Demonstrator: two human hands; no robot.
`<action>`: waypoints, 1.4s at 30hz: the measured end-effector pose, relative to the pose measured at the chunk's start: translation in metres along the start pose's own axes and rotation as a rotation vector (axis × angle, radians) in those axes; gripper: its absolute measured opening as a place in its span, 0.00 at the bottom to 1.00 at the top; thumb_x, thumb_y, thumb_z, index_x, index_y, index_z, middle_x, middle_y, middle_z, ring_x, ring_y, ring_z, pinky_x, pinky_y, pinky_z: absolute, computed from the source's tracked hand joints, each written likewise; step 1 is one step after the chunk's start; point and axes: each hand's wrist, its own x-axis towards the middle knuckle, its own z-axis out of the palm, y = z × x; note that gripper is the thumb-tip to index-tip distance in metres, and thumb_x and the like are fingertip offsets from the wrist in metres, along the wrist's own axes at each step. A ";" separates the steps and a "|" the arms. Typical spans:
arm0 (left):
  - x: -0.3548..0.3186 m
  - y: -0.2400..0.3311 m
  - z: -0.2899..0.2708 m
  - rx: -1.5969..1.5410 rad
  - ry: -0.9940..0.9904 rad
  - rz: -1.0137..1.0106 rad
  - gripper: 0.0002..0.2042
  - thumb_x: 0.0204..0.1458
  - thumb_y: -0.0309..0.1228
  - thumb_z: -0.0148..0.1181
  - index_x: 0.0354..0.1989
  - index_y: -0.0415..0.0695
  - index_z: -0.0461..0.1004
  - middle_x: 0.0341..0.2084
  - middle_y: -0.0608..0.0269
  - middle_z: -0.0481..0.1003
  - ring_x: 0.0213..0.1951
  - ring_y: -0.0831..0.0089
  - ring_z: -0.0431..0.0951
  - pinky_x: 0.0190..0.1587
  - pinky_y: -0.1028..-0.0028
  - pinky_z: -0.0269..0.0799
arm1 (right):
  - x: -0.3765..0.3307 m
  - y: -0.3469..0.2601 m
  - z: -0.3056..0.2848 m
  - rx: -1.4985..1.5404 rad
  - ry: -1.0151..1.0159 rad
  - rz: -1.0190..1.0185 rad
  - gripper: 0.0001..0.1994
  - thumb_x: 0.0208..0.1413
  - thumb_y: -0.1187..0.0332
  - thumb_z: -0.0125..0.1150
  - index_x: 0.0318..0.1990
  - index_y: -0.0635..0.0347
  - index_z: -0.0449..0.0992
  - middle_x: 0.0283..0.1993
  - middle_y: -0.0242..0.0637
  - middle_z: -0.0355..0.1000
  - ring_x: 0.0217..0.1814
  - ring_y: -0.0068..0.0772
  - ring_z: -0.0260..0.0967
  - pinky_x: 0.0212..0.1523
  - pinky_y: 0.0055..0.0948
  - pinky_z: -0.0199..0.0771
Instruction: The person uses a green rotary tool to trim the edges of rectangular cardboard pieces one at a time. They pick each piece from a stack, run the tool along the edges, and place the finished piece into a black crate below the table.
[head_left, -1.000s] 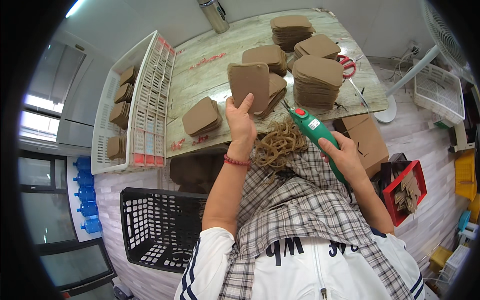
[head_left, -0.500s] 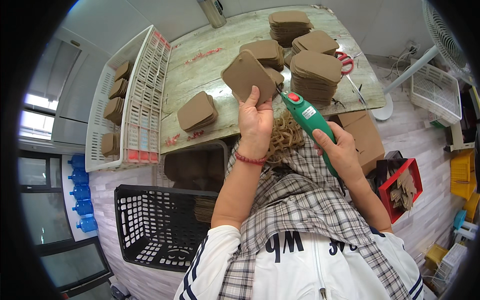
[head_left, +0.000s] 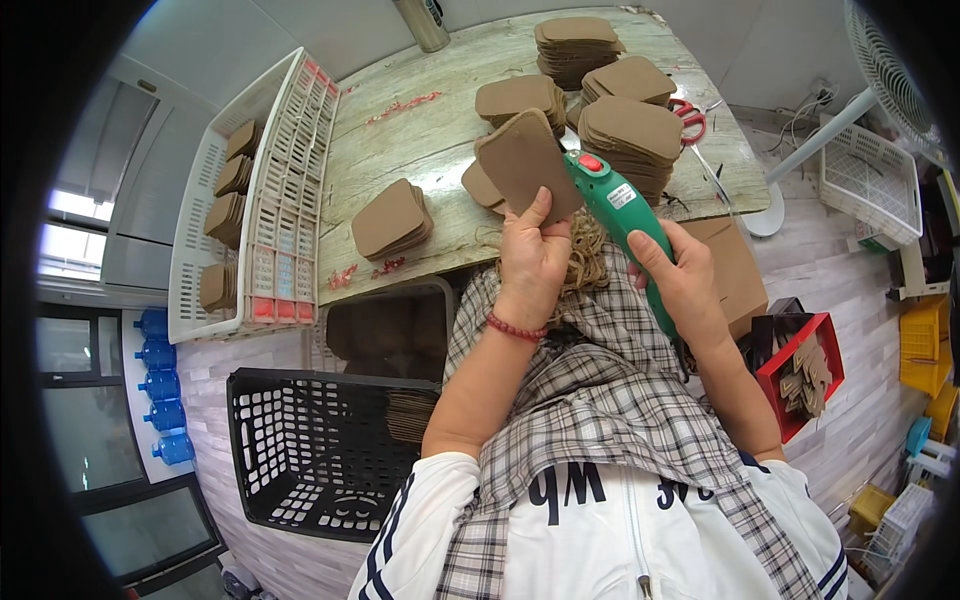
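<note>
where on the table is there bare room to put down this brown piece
Bare wood lies on the table between the white crate and the small brown stack, up toward the metal pole; red scraps dot it. The right half is crowded: brown stacks and red scissors.

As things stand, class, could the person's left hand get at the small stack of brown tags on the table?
Probably not: the left hand already grips a brown tag, though nothing blocks the way to the small stack.

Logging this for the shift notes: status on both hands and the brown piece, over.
Left hand grips brown card piece. Right hand grips green tool, tip at piece edge. Nothing between.
</note>
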 end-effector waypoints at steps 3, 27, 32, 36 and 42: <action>-0.003 -0.001 0.000 -0.001 0.000 -0.031 0.21 0.54 0.16 0.53 0.56 0.44 0.63 0.52 0.60 0.69 0.55 0.65 0.69 0.60 0.64 0.65 | 0.003 -0.004 -0.002 0.023 0.007 0.029 0.17 0.56 0.59 0.61 0.40 0.66 0.75 0.23 0.29 0.70 0.22 0.15 0.64 0.24 0.17 0.65; -0.009 -0.009 -0.016 0.020 -0.027 -0.095 0.20 0.55 0.17 0.52 0.56 0.44 0.62 0.52 0.59 0.69 0.55 0.65 0.69 0.59 0.62 0.66 | 0.006 -0.005 -0.005 0.076 -0.022 0.061 0.17 0.57 0.57 0.61 0.40 0.66 0.75 0.24 0.29 0.70 0.23 0.15 0.64 0.24 0.17 0.64; -0.007 0.008 -0.031 0.253 -0.067 -0.087 0.19 0.54 0.16 0.52 0.54 0.45 0.65 0.49 0.60 0.72 0.50 0.65 0.74 0.54 0.62 0.72 | 0.005 -0.009 -0.016 0.049 -0.058 0.092 0.17 0.57 0.57 0.60 0.40 0.66 0.75 0.24 0.29 0.69 0.23 0.15 0.64 0.25 0.18 0.65; -0.004 0.041 -0.035 0.496 -0.112 -0.067 0.15 0.52 0.15 0.54 0.47 0.41 0.70 0.43 0.60 0.76 0.43 0.69 0.77 0.46 0.70 0.76 | 0.001 -0.011 -0.030 -0.008 -0.124 0.126 0.17 0.57 0.58 0.60 0.40 0.66 0.75 0.24 0.29 0.69 0.24 0.15 0.63 0.25 0.18 0.65; -0.002 0.084 -0.032 0.828 -0.165 -0.164 0.18 0.50 0.13 0.54 0.51 0.38 0.71 0.42 0.60 0.77 0.41 0.74 0.78 0.44 0.75 0.75 | -0.008 -0.002 -0.046 -0.084 -0.205 0.136 0.17 0.56 0.59 0.60 0.39 0.68 0.74 0.25 0.29 0.69 0.24 0.16 0.64 0.26 0.19 0.66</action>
